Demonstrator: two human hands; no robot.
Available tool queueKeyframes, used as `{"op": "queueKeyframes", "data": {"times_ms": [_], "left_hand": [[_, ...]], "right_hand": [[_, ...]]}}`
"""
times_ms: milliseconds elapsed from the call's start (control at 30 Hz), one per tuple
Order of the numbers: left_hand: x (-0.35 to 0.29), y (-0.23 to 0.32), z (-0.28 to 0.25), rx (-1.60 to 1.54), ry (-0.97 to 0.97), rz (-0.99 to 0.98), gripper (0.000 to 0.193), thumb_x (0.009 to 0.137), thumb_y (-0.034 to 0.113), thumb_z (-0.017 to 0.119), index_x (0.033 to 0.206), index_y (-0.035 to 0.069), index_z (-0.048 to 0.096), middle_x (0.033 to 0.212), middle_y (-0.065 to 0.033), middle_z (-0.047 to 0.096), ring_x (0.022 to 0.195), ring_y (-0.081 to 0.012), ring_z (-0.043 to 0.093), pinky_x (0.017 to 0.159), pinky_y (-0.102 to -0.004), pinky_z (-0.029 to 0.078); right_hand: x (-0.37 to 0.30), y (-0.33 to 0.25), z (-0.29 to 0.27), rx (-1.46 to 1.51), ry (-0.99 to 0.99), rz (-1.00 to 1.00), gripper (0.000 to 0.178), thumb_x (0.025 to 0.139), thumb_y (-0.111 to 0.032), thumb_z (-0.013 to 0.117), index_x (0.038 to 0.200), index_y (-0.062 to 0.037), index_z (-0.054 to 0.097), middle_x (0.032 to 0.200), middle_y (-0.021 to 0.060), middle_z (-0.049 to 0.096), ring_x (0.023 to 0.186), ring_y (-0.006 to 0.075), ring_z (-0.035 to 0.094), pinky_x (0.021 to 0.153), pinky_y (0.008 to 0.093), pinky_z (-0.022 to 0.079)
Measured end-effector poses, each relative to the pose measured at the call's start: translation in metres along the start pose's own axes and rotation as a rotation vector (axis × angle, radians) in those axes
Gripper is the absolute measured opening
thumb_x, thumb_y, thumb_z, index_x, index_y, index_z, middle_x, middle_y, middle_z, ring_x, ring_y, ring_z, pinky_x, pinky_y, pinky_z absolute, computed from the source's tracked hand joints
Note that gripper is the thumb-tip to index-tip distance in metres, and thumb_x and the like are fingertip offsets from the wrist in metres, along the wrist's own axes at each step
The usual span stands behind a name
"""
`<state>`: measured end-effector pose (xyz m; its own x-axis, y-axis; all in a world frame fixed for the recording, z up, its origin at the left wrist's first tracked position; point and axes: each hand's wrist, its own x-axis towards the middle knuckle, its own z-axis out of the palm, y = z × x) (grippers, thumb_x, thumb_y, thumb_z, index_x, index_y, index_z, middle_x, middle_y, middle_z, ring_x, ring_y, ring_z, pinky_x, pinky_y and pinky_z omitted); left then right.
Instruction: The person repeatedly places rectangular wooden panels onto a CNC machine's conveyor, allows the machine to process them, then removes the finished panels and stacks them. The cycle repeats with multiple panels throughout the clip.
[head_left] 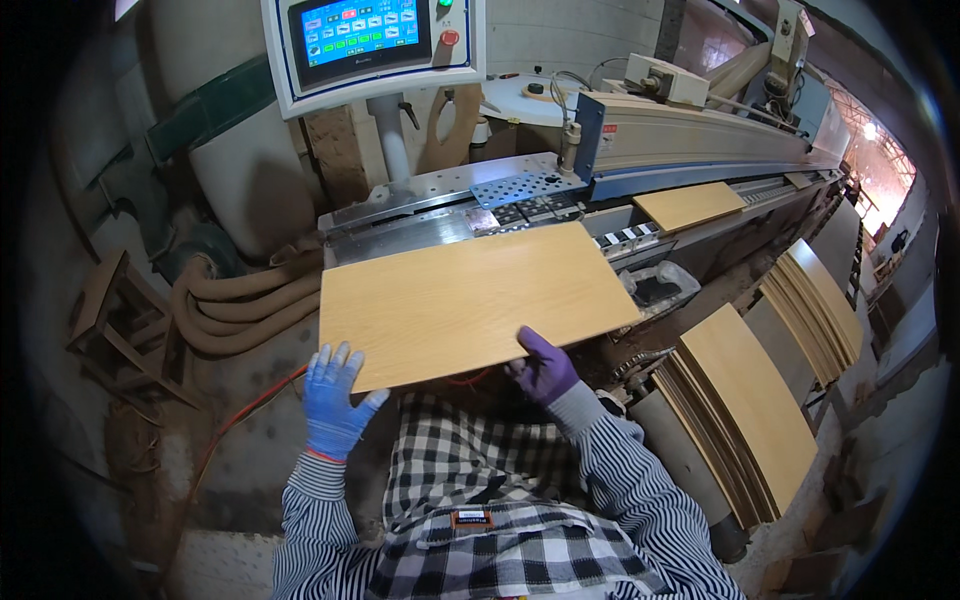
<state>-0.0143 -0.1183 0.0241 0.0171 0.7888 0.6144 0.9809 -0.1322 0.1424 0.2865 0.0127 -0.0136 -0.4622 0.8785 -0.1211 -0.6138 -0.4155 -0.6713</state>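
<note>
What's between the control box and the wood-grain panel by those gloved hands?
In the head view, a grey post and metal machine table lie between the control box and wood-grain panel.

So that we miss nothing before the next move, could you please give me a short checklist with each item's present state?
1. Gloves on both hands: ok; left hand blue, right hand purple.
2. Right hand on the held wood-coloured panel: ok; thumb over its near edge.
3. Left hand at the panel's near left corner: ok.
4. Control screen lit: ok.
5. Held panel apart from the farther panel: ok; gap visible.
6. Held panel's underside: cannot tell; hidden.
</note>
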Motion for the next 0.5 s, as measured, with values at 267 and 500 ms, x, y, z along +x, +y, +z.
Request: {"op": "queueKeyframes", "data": {"times_ms": [267,500], "left_hand": [[0.027,-0.047,0.032,-0.041,0.026,-0.212,0.057,0.073,0.035,0.077,0.115,0.000,0.061,0.126,-0.0221,0.055,0.125,-0.0379,0.045,0.106,-0.0455,0.034],[0.052,-0.058,0.043,-0.067,-0.013,-0.276,0.058,0.074,0.034,0.077,0.119,0.002,0.060,0.131,-0.0230,0.052,0.127,-0.0376,0.043,0.105,-0.0429,0.035]], "right_hand": [[0.001,-0.009,0.001,0.221,-0.043,0.016,0.032,0.096,-0.023,0.053,0.121,-0.0027,0.053,0.110,0.0128,0.063,0.087,0.0236,0.064,0.080,0.0332,0.055],[-0.112,-0.015,-0.060,-1.172,0.212,-0.311,0.033,0.095,-0.020,0.050,0.119,0.0030,0.056,0.097,0.0125,0.066,0.078,0.0154,0.062,0.068,0.0247,0.050]]}}
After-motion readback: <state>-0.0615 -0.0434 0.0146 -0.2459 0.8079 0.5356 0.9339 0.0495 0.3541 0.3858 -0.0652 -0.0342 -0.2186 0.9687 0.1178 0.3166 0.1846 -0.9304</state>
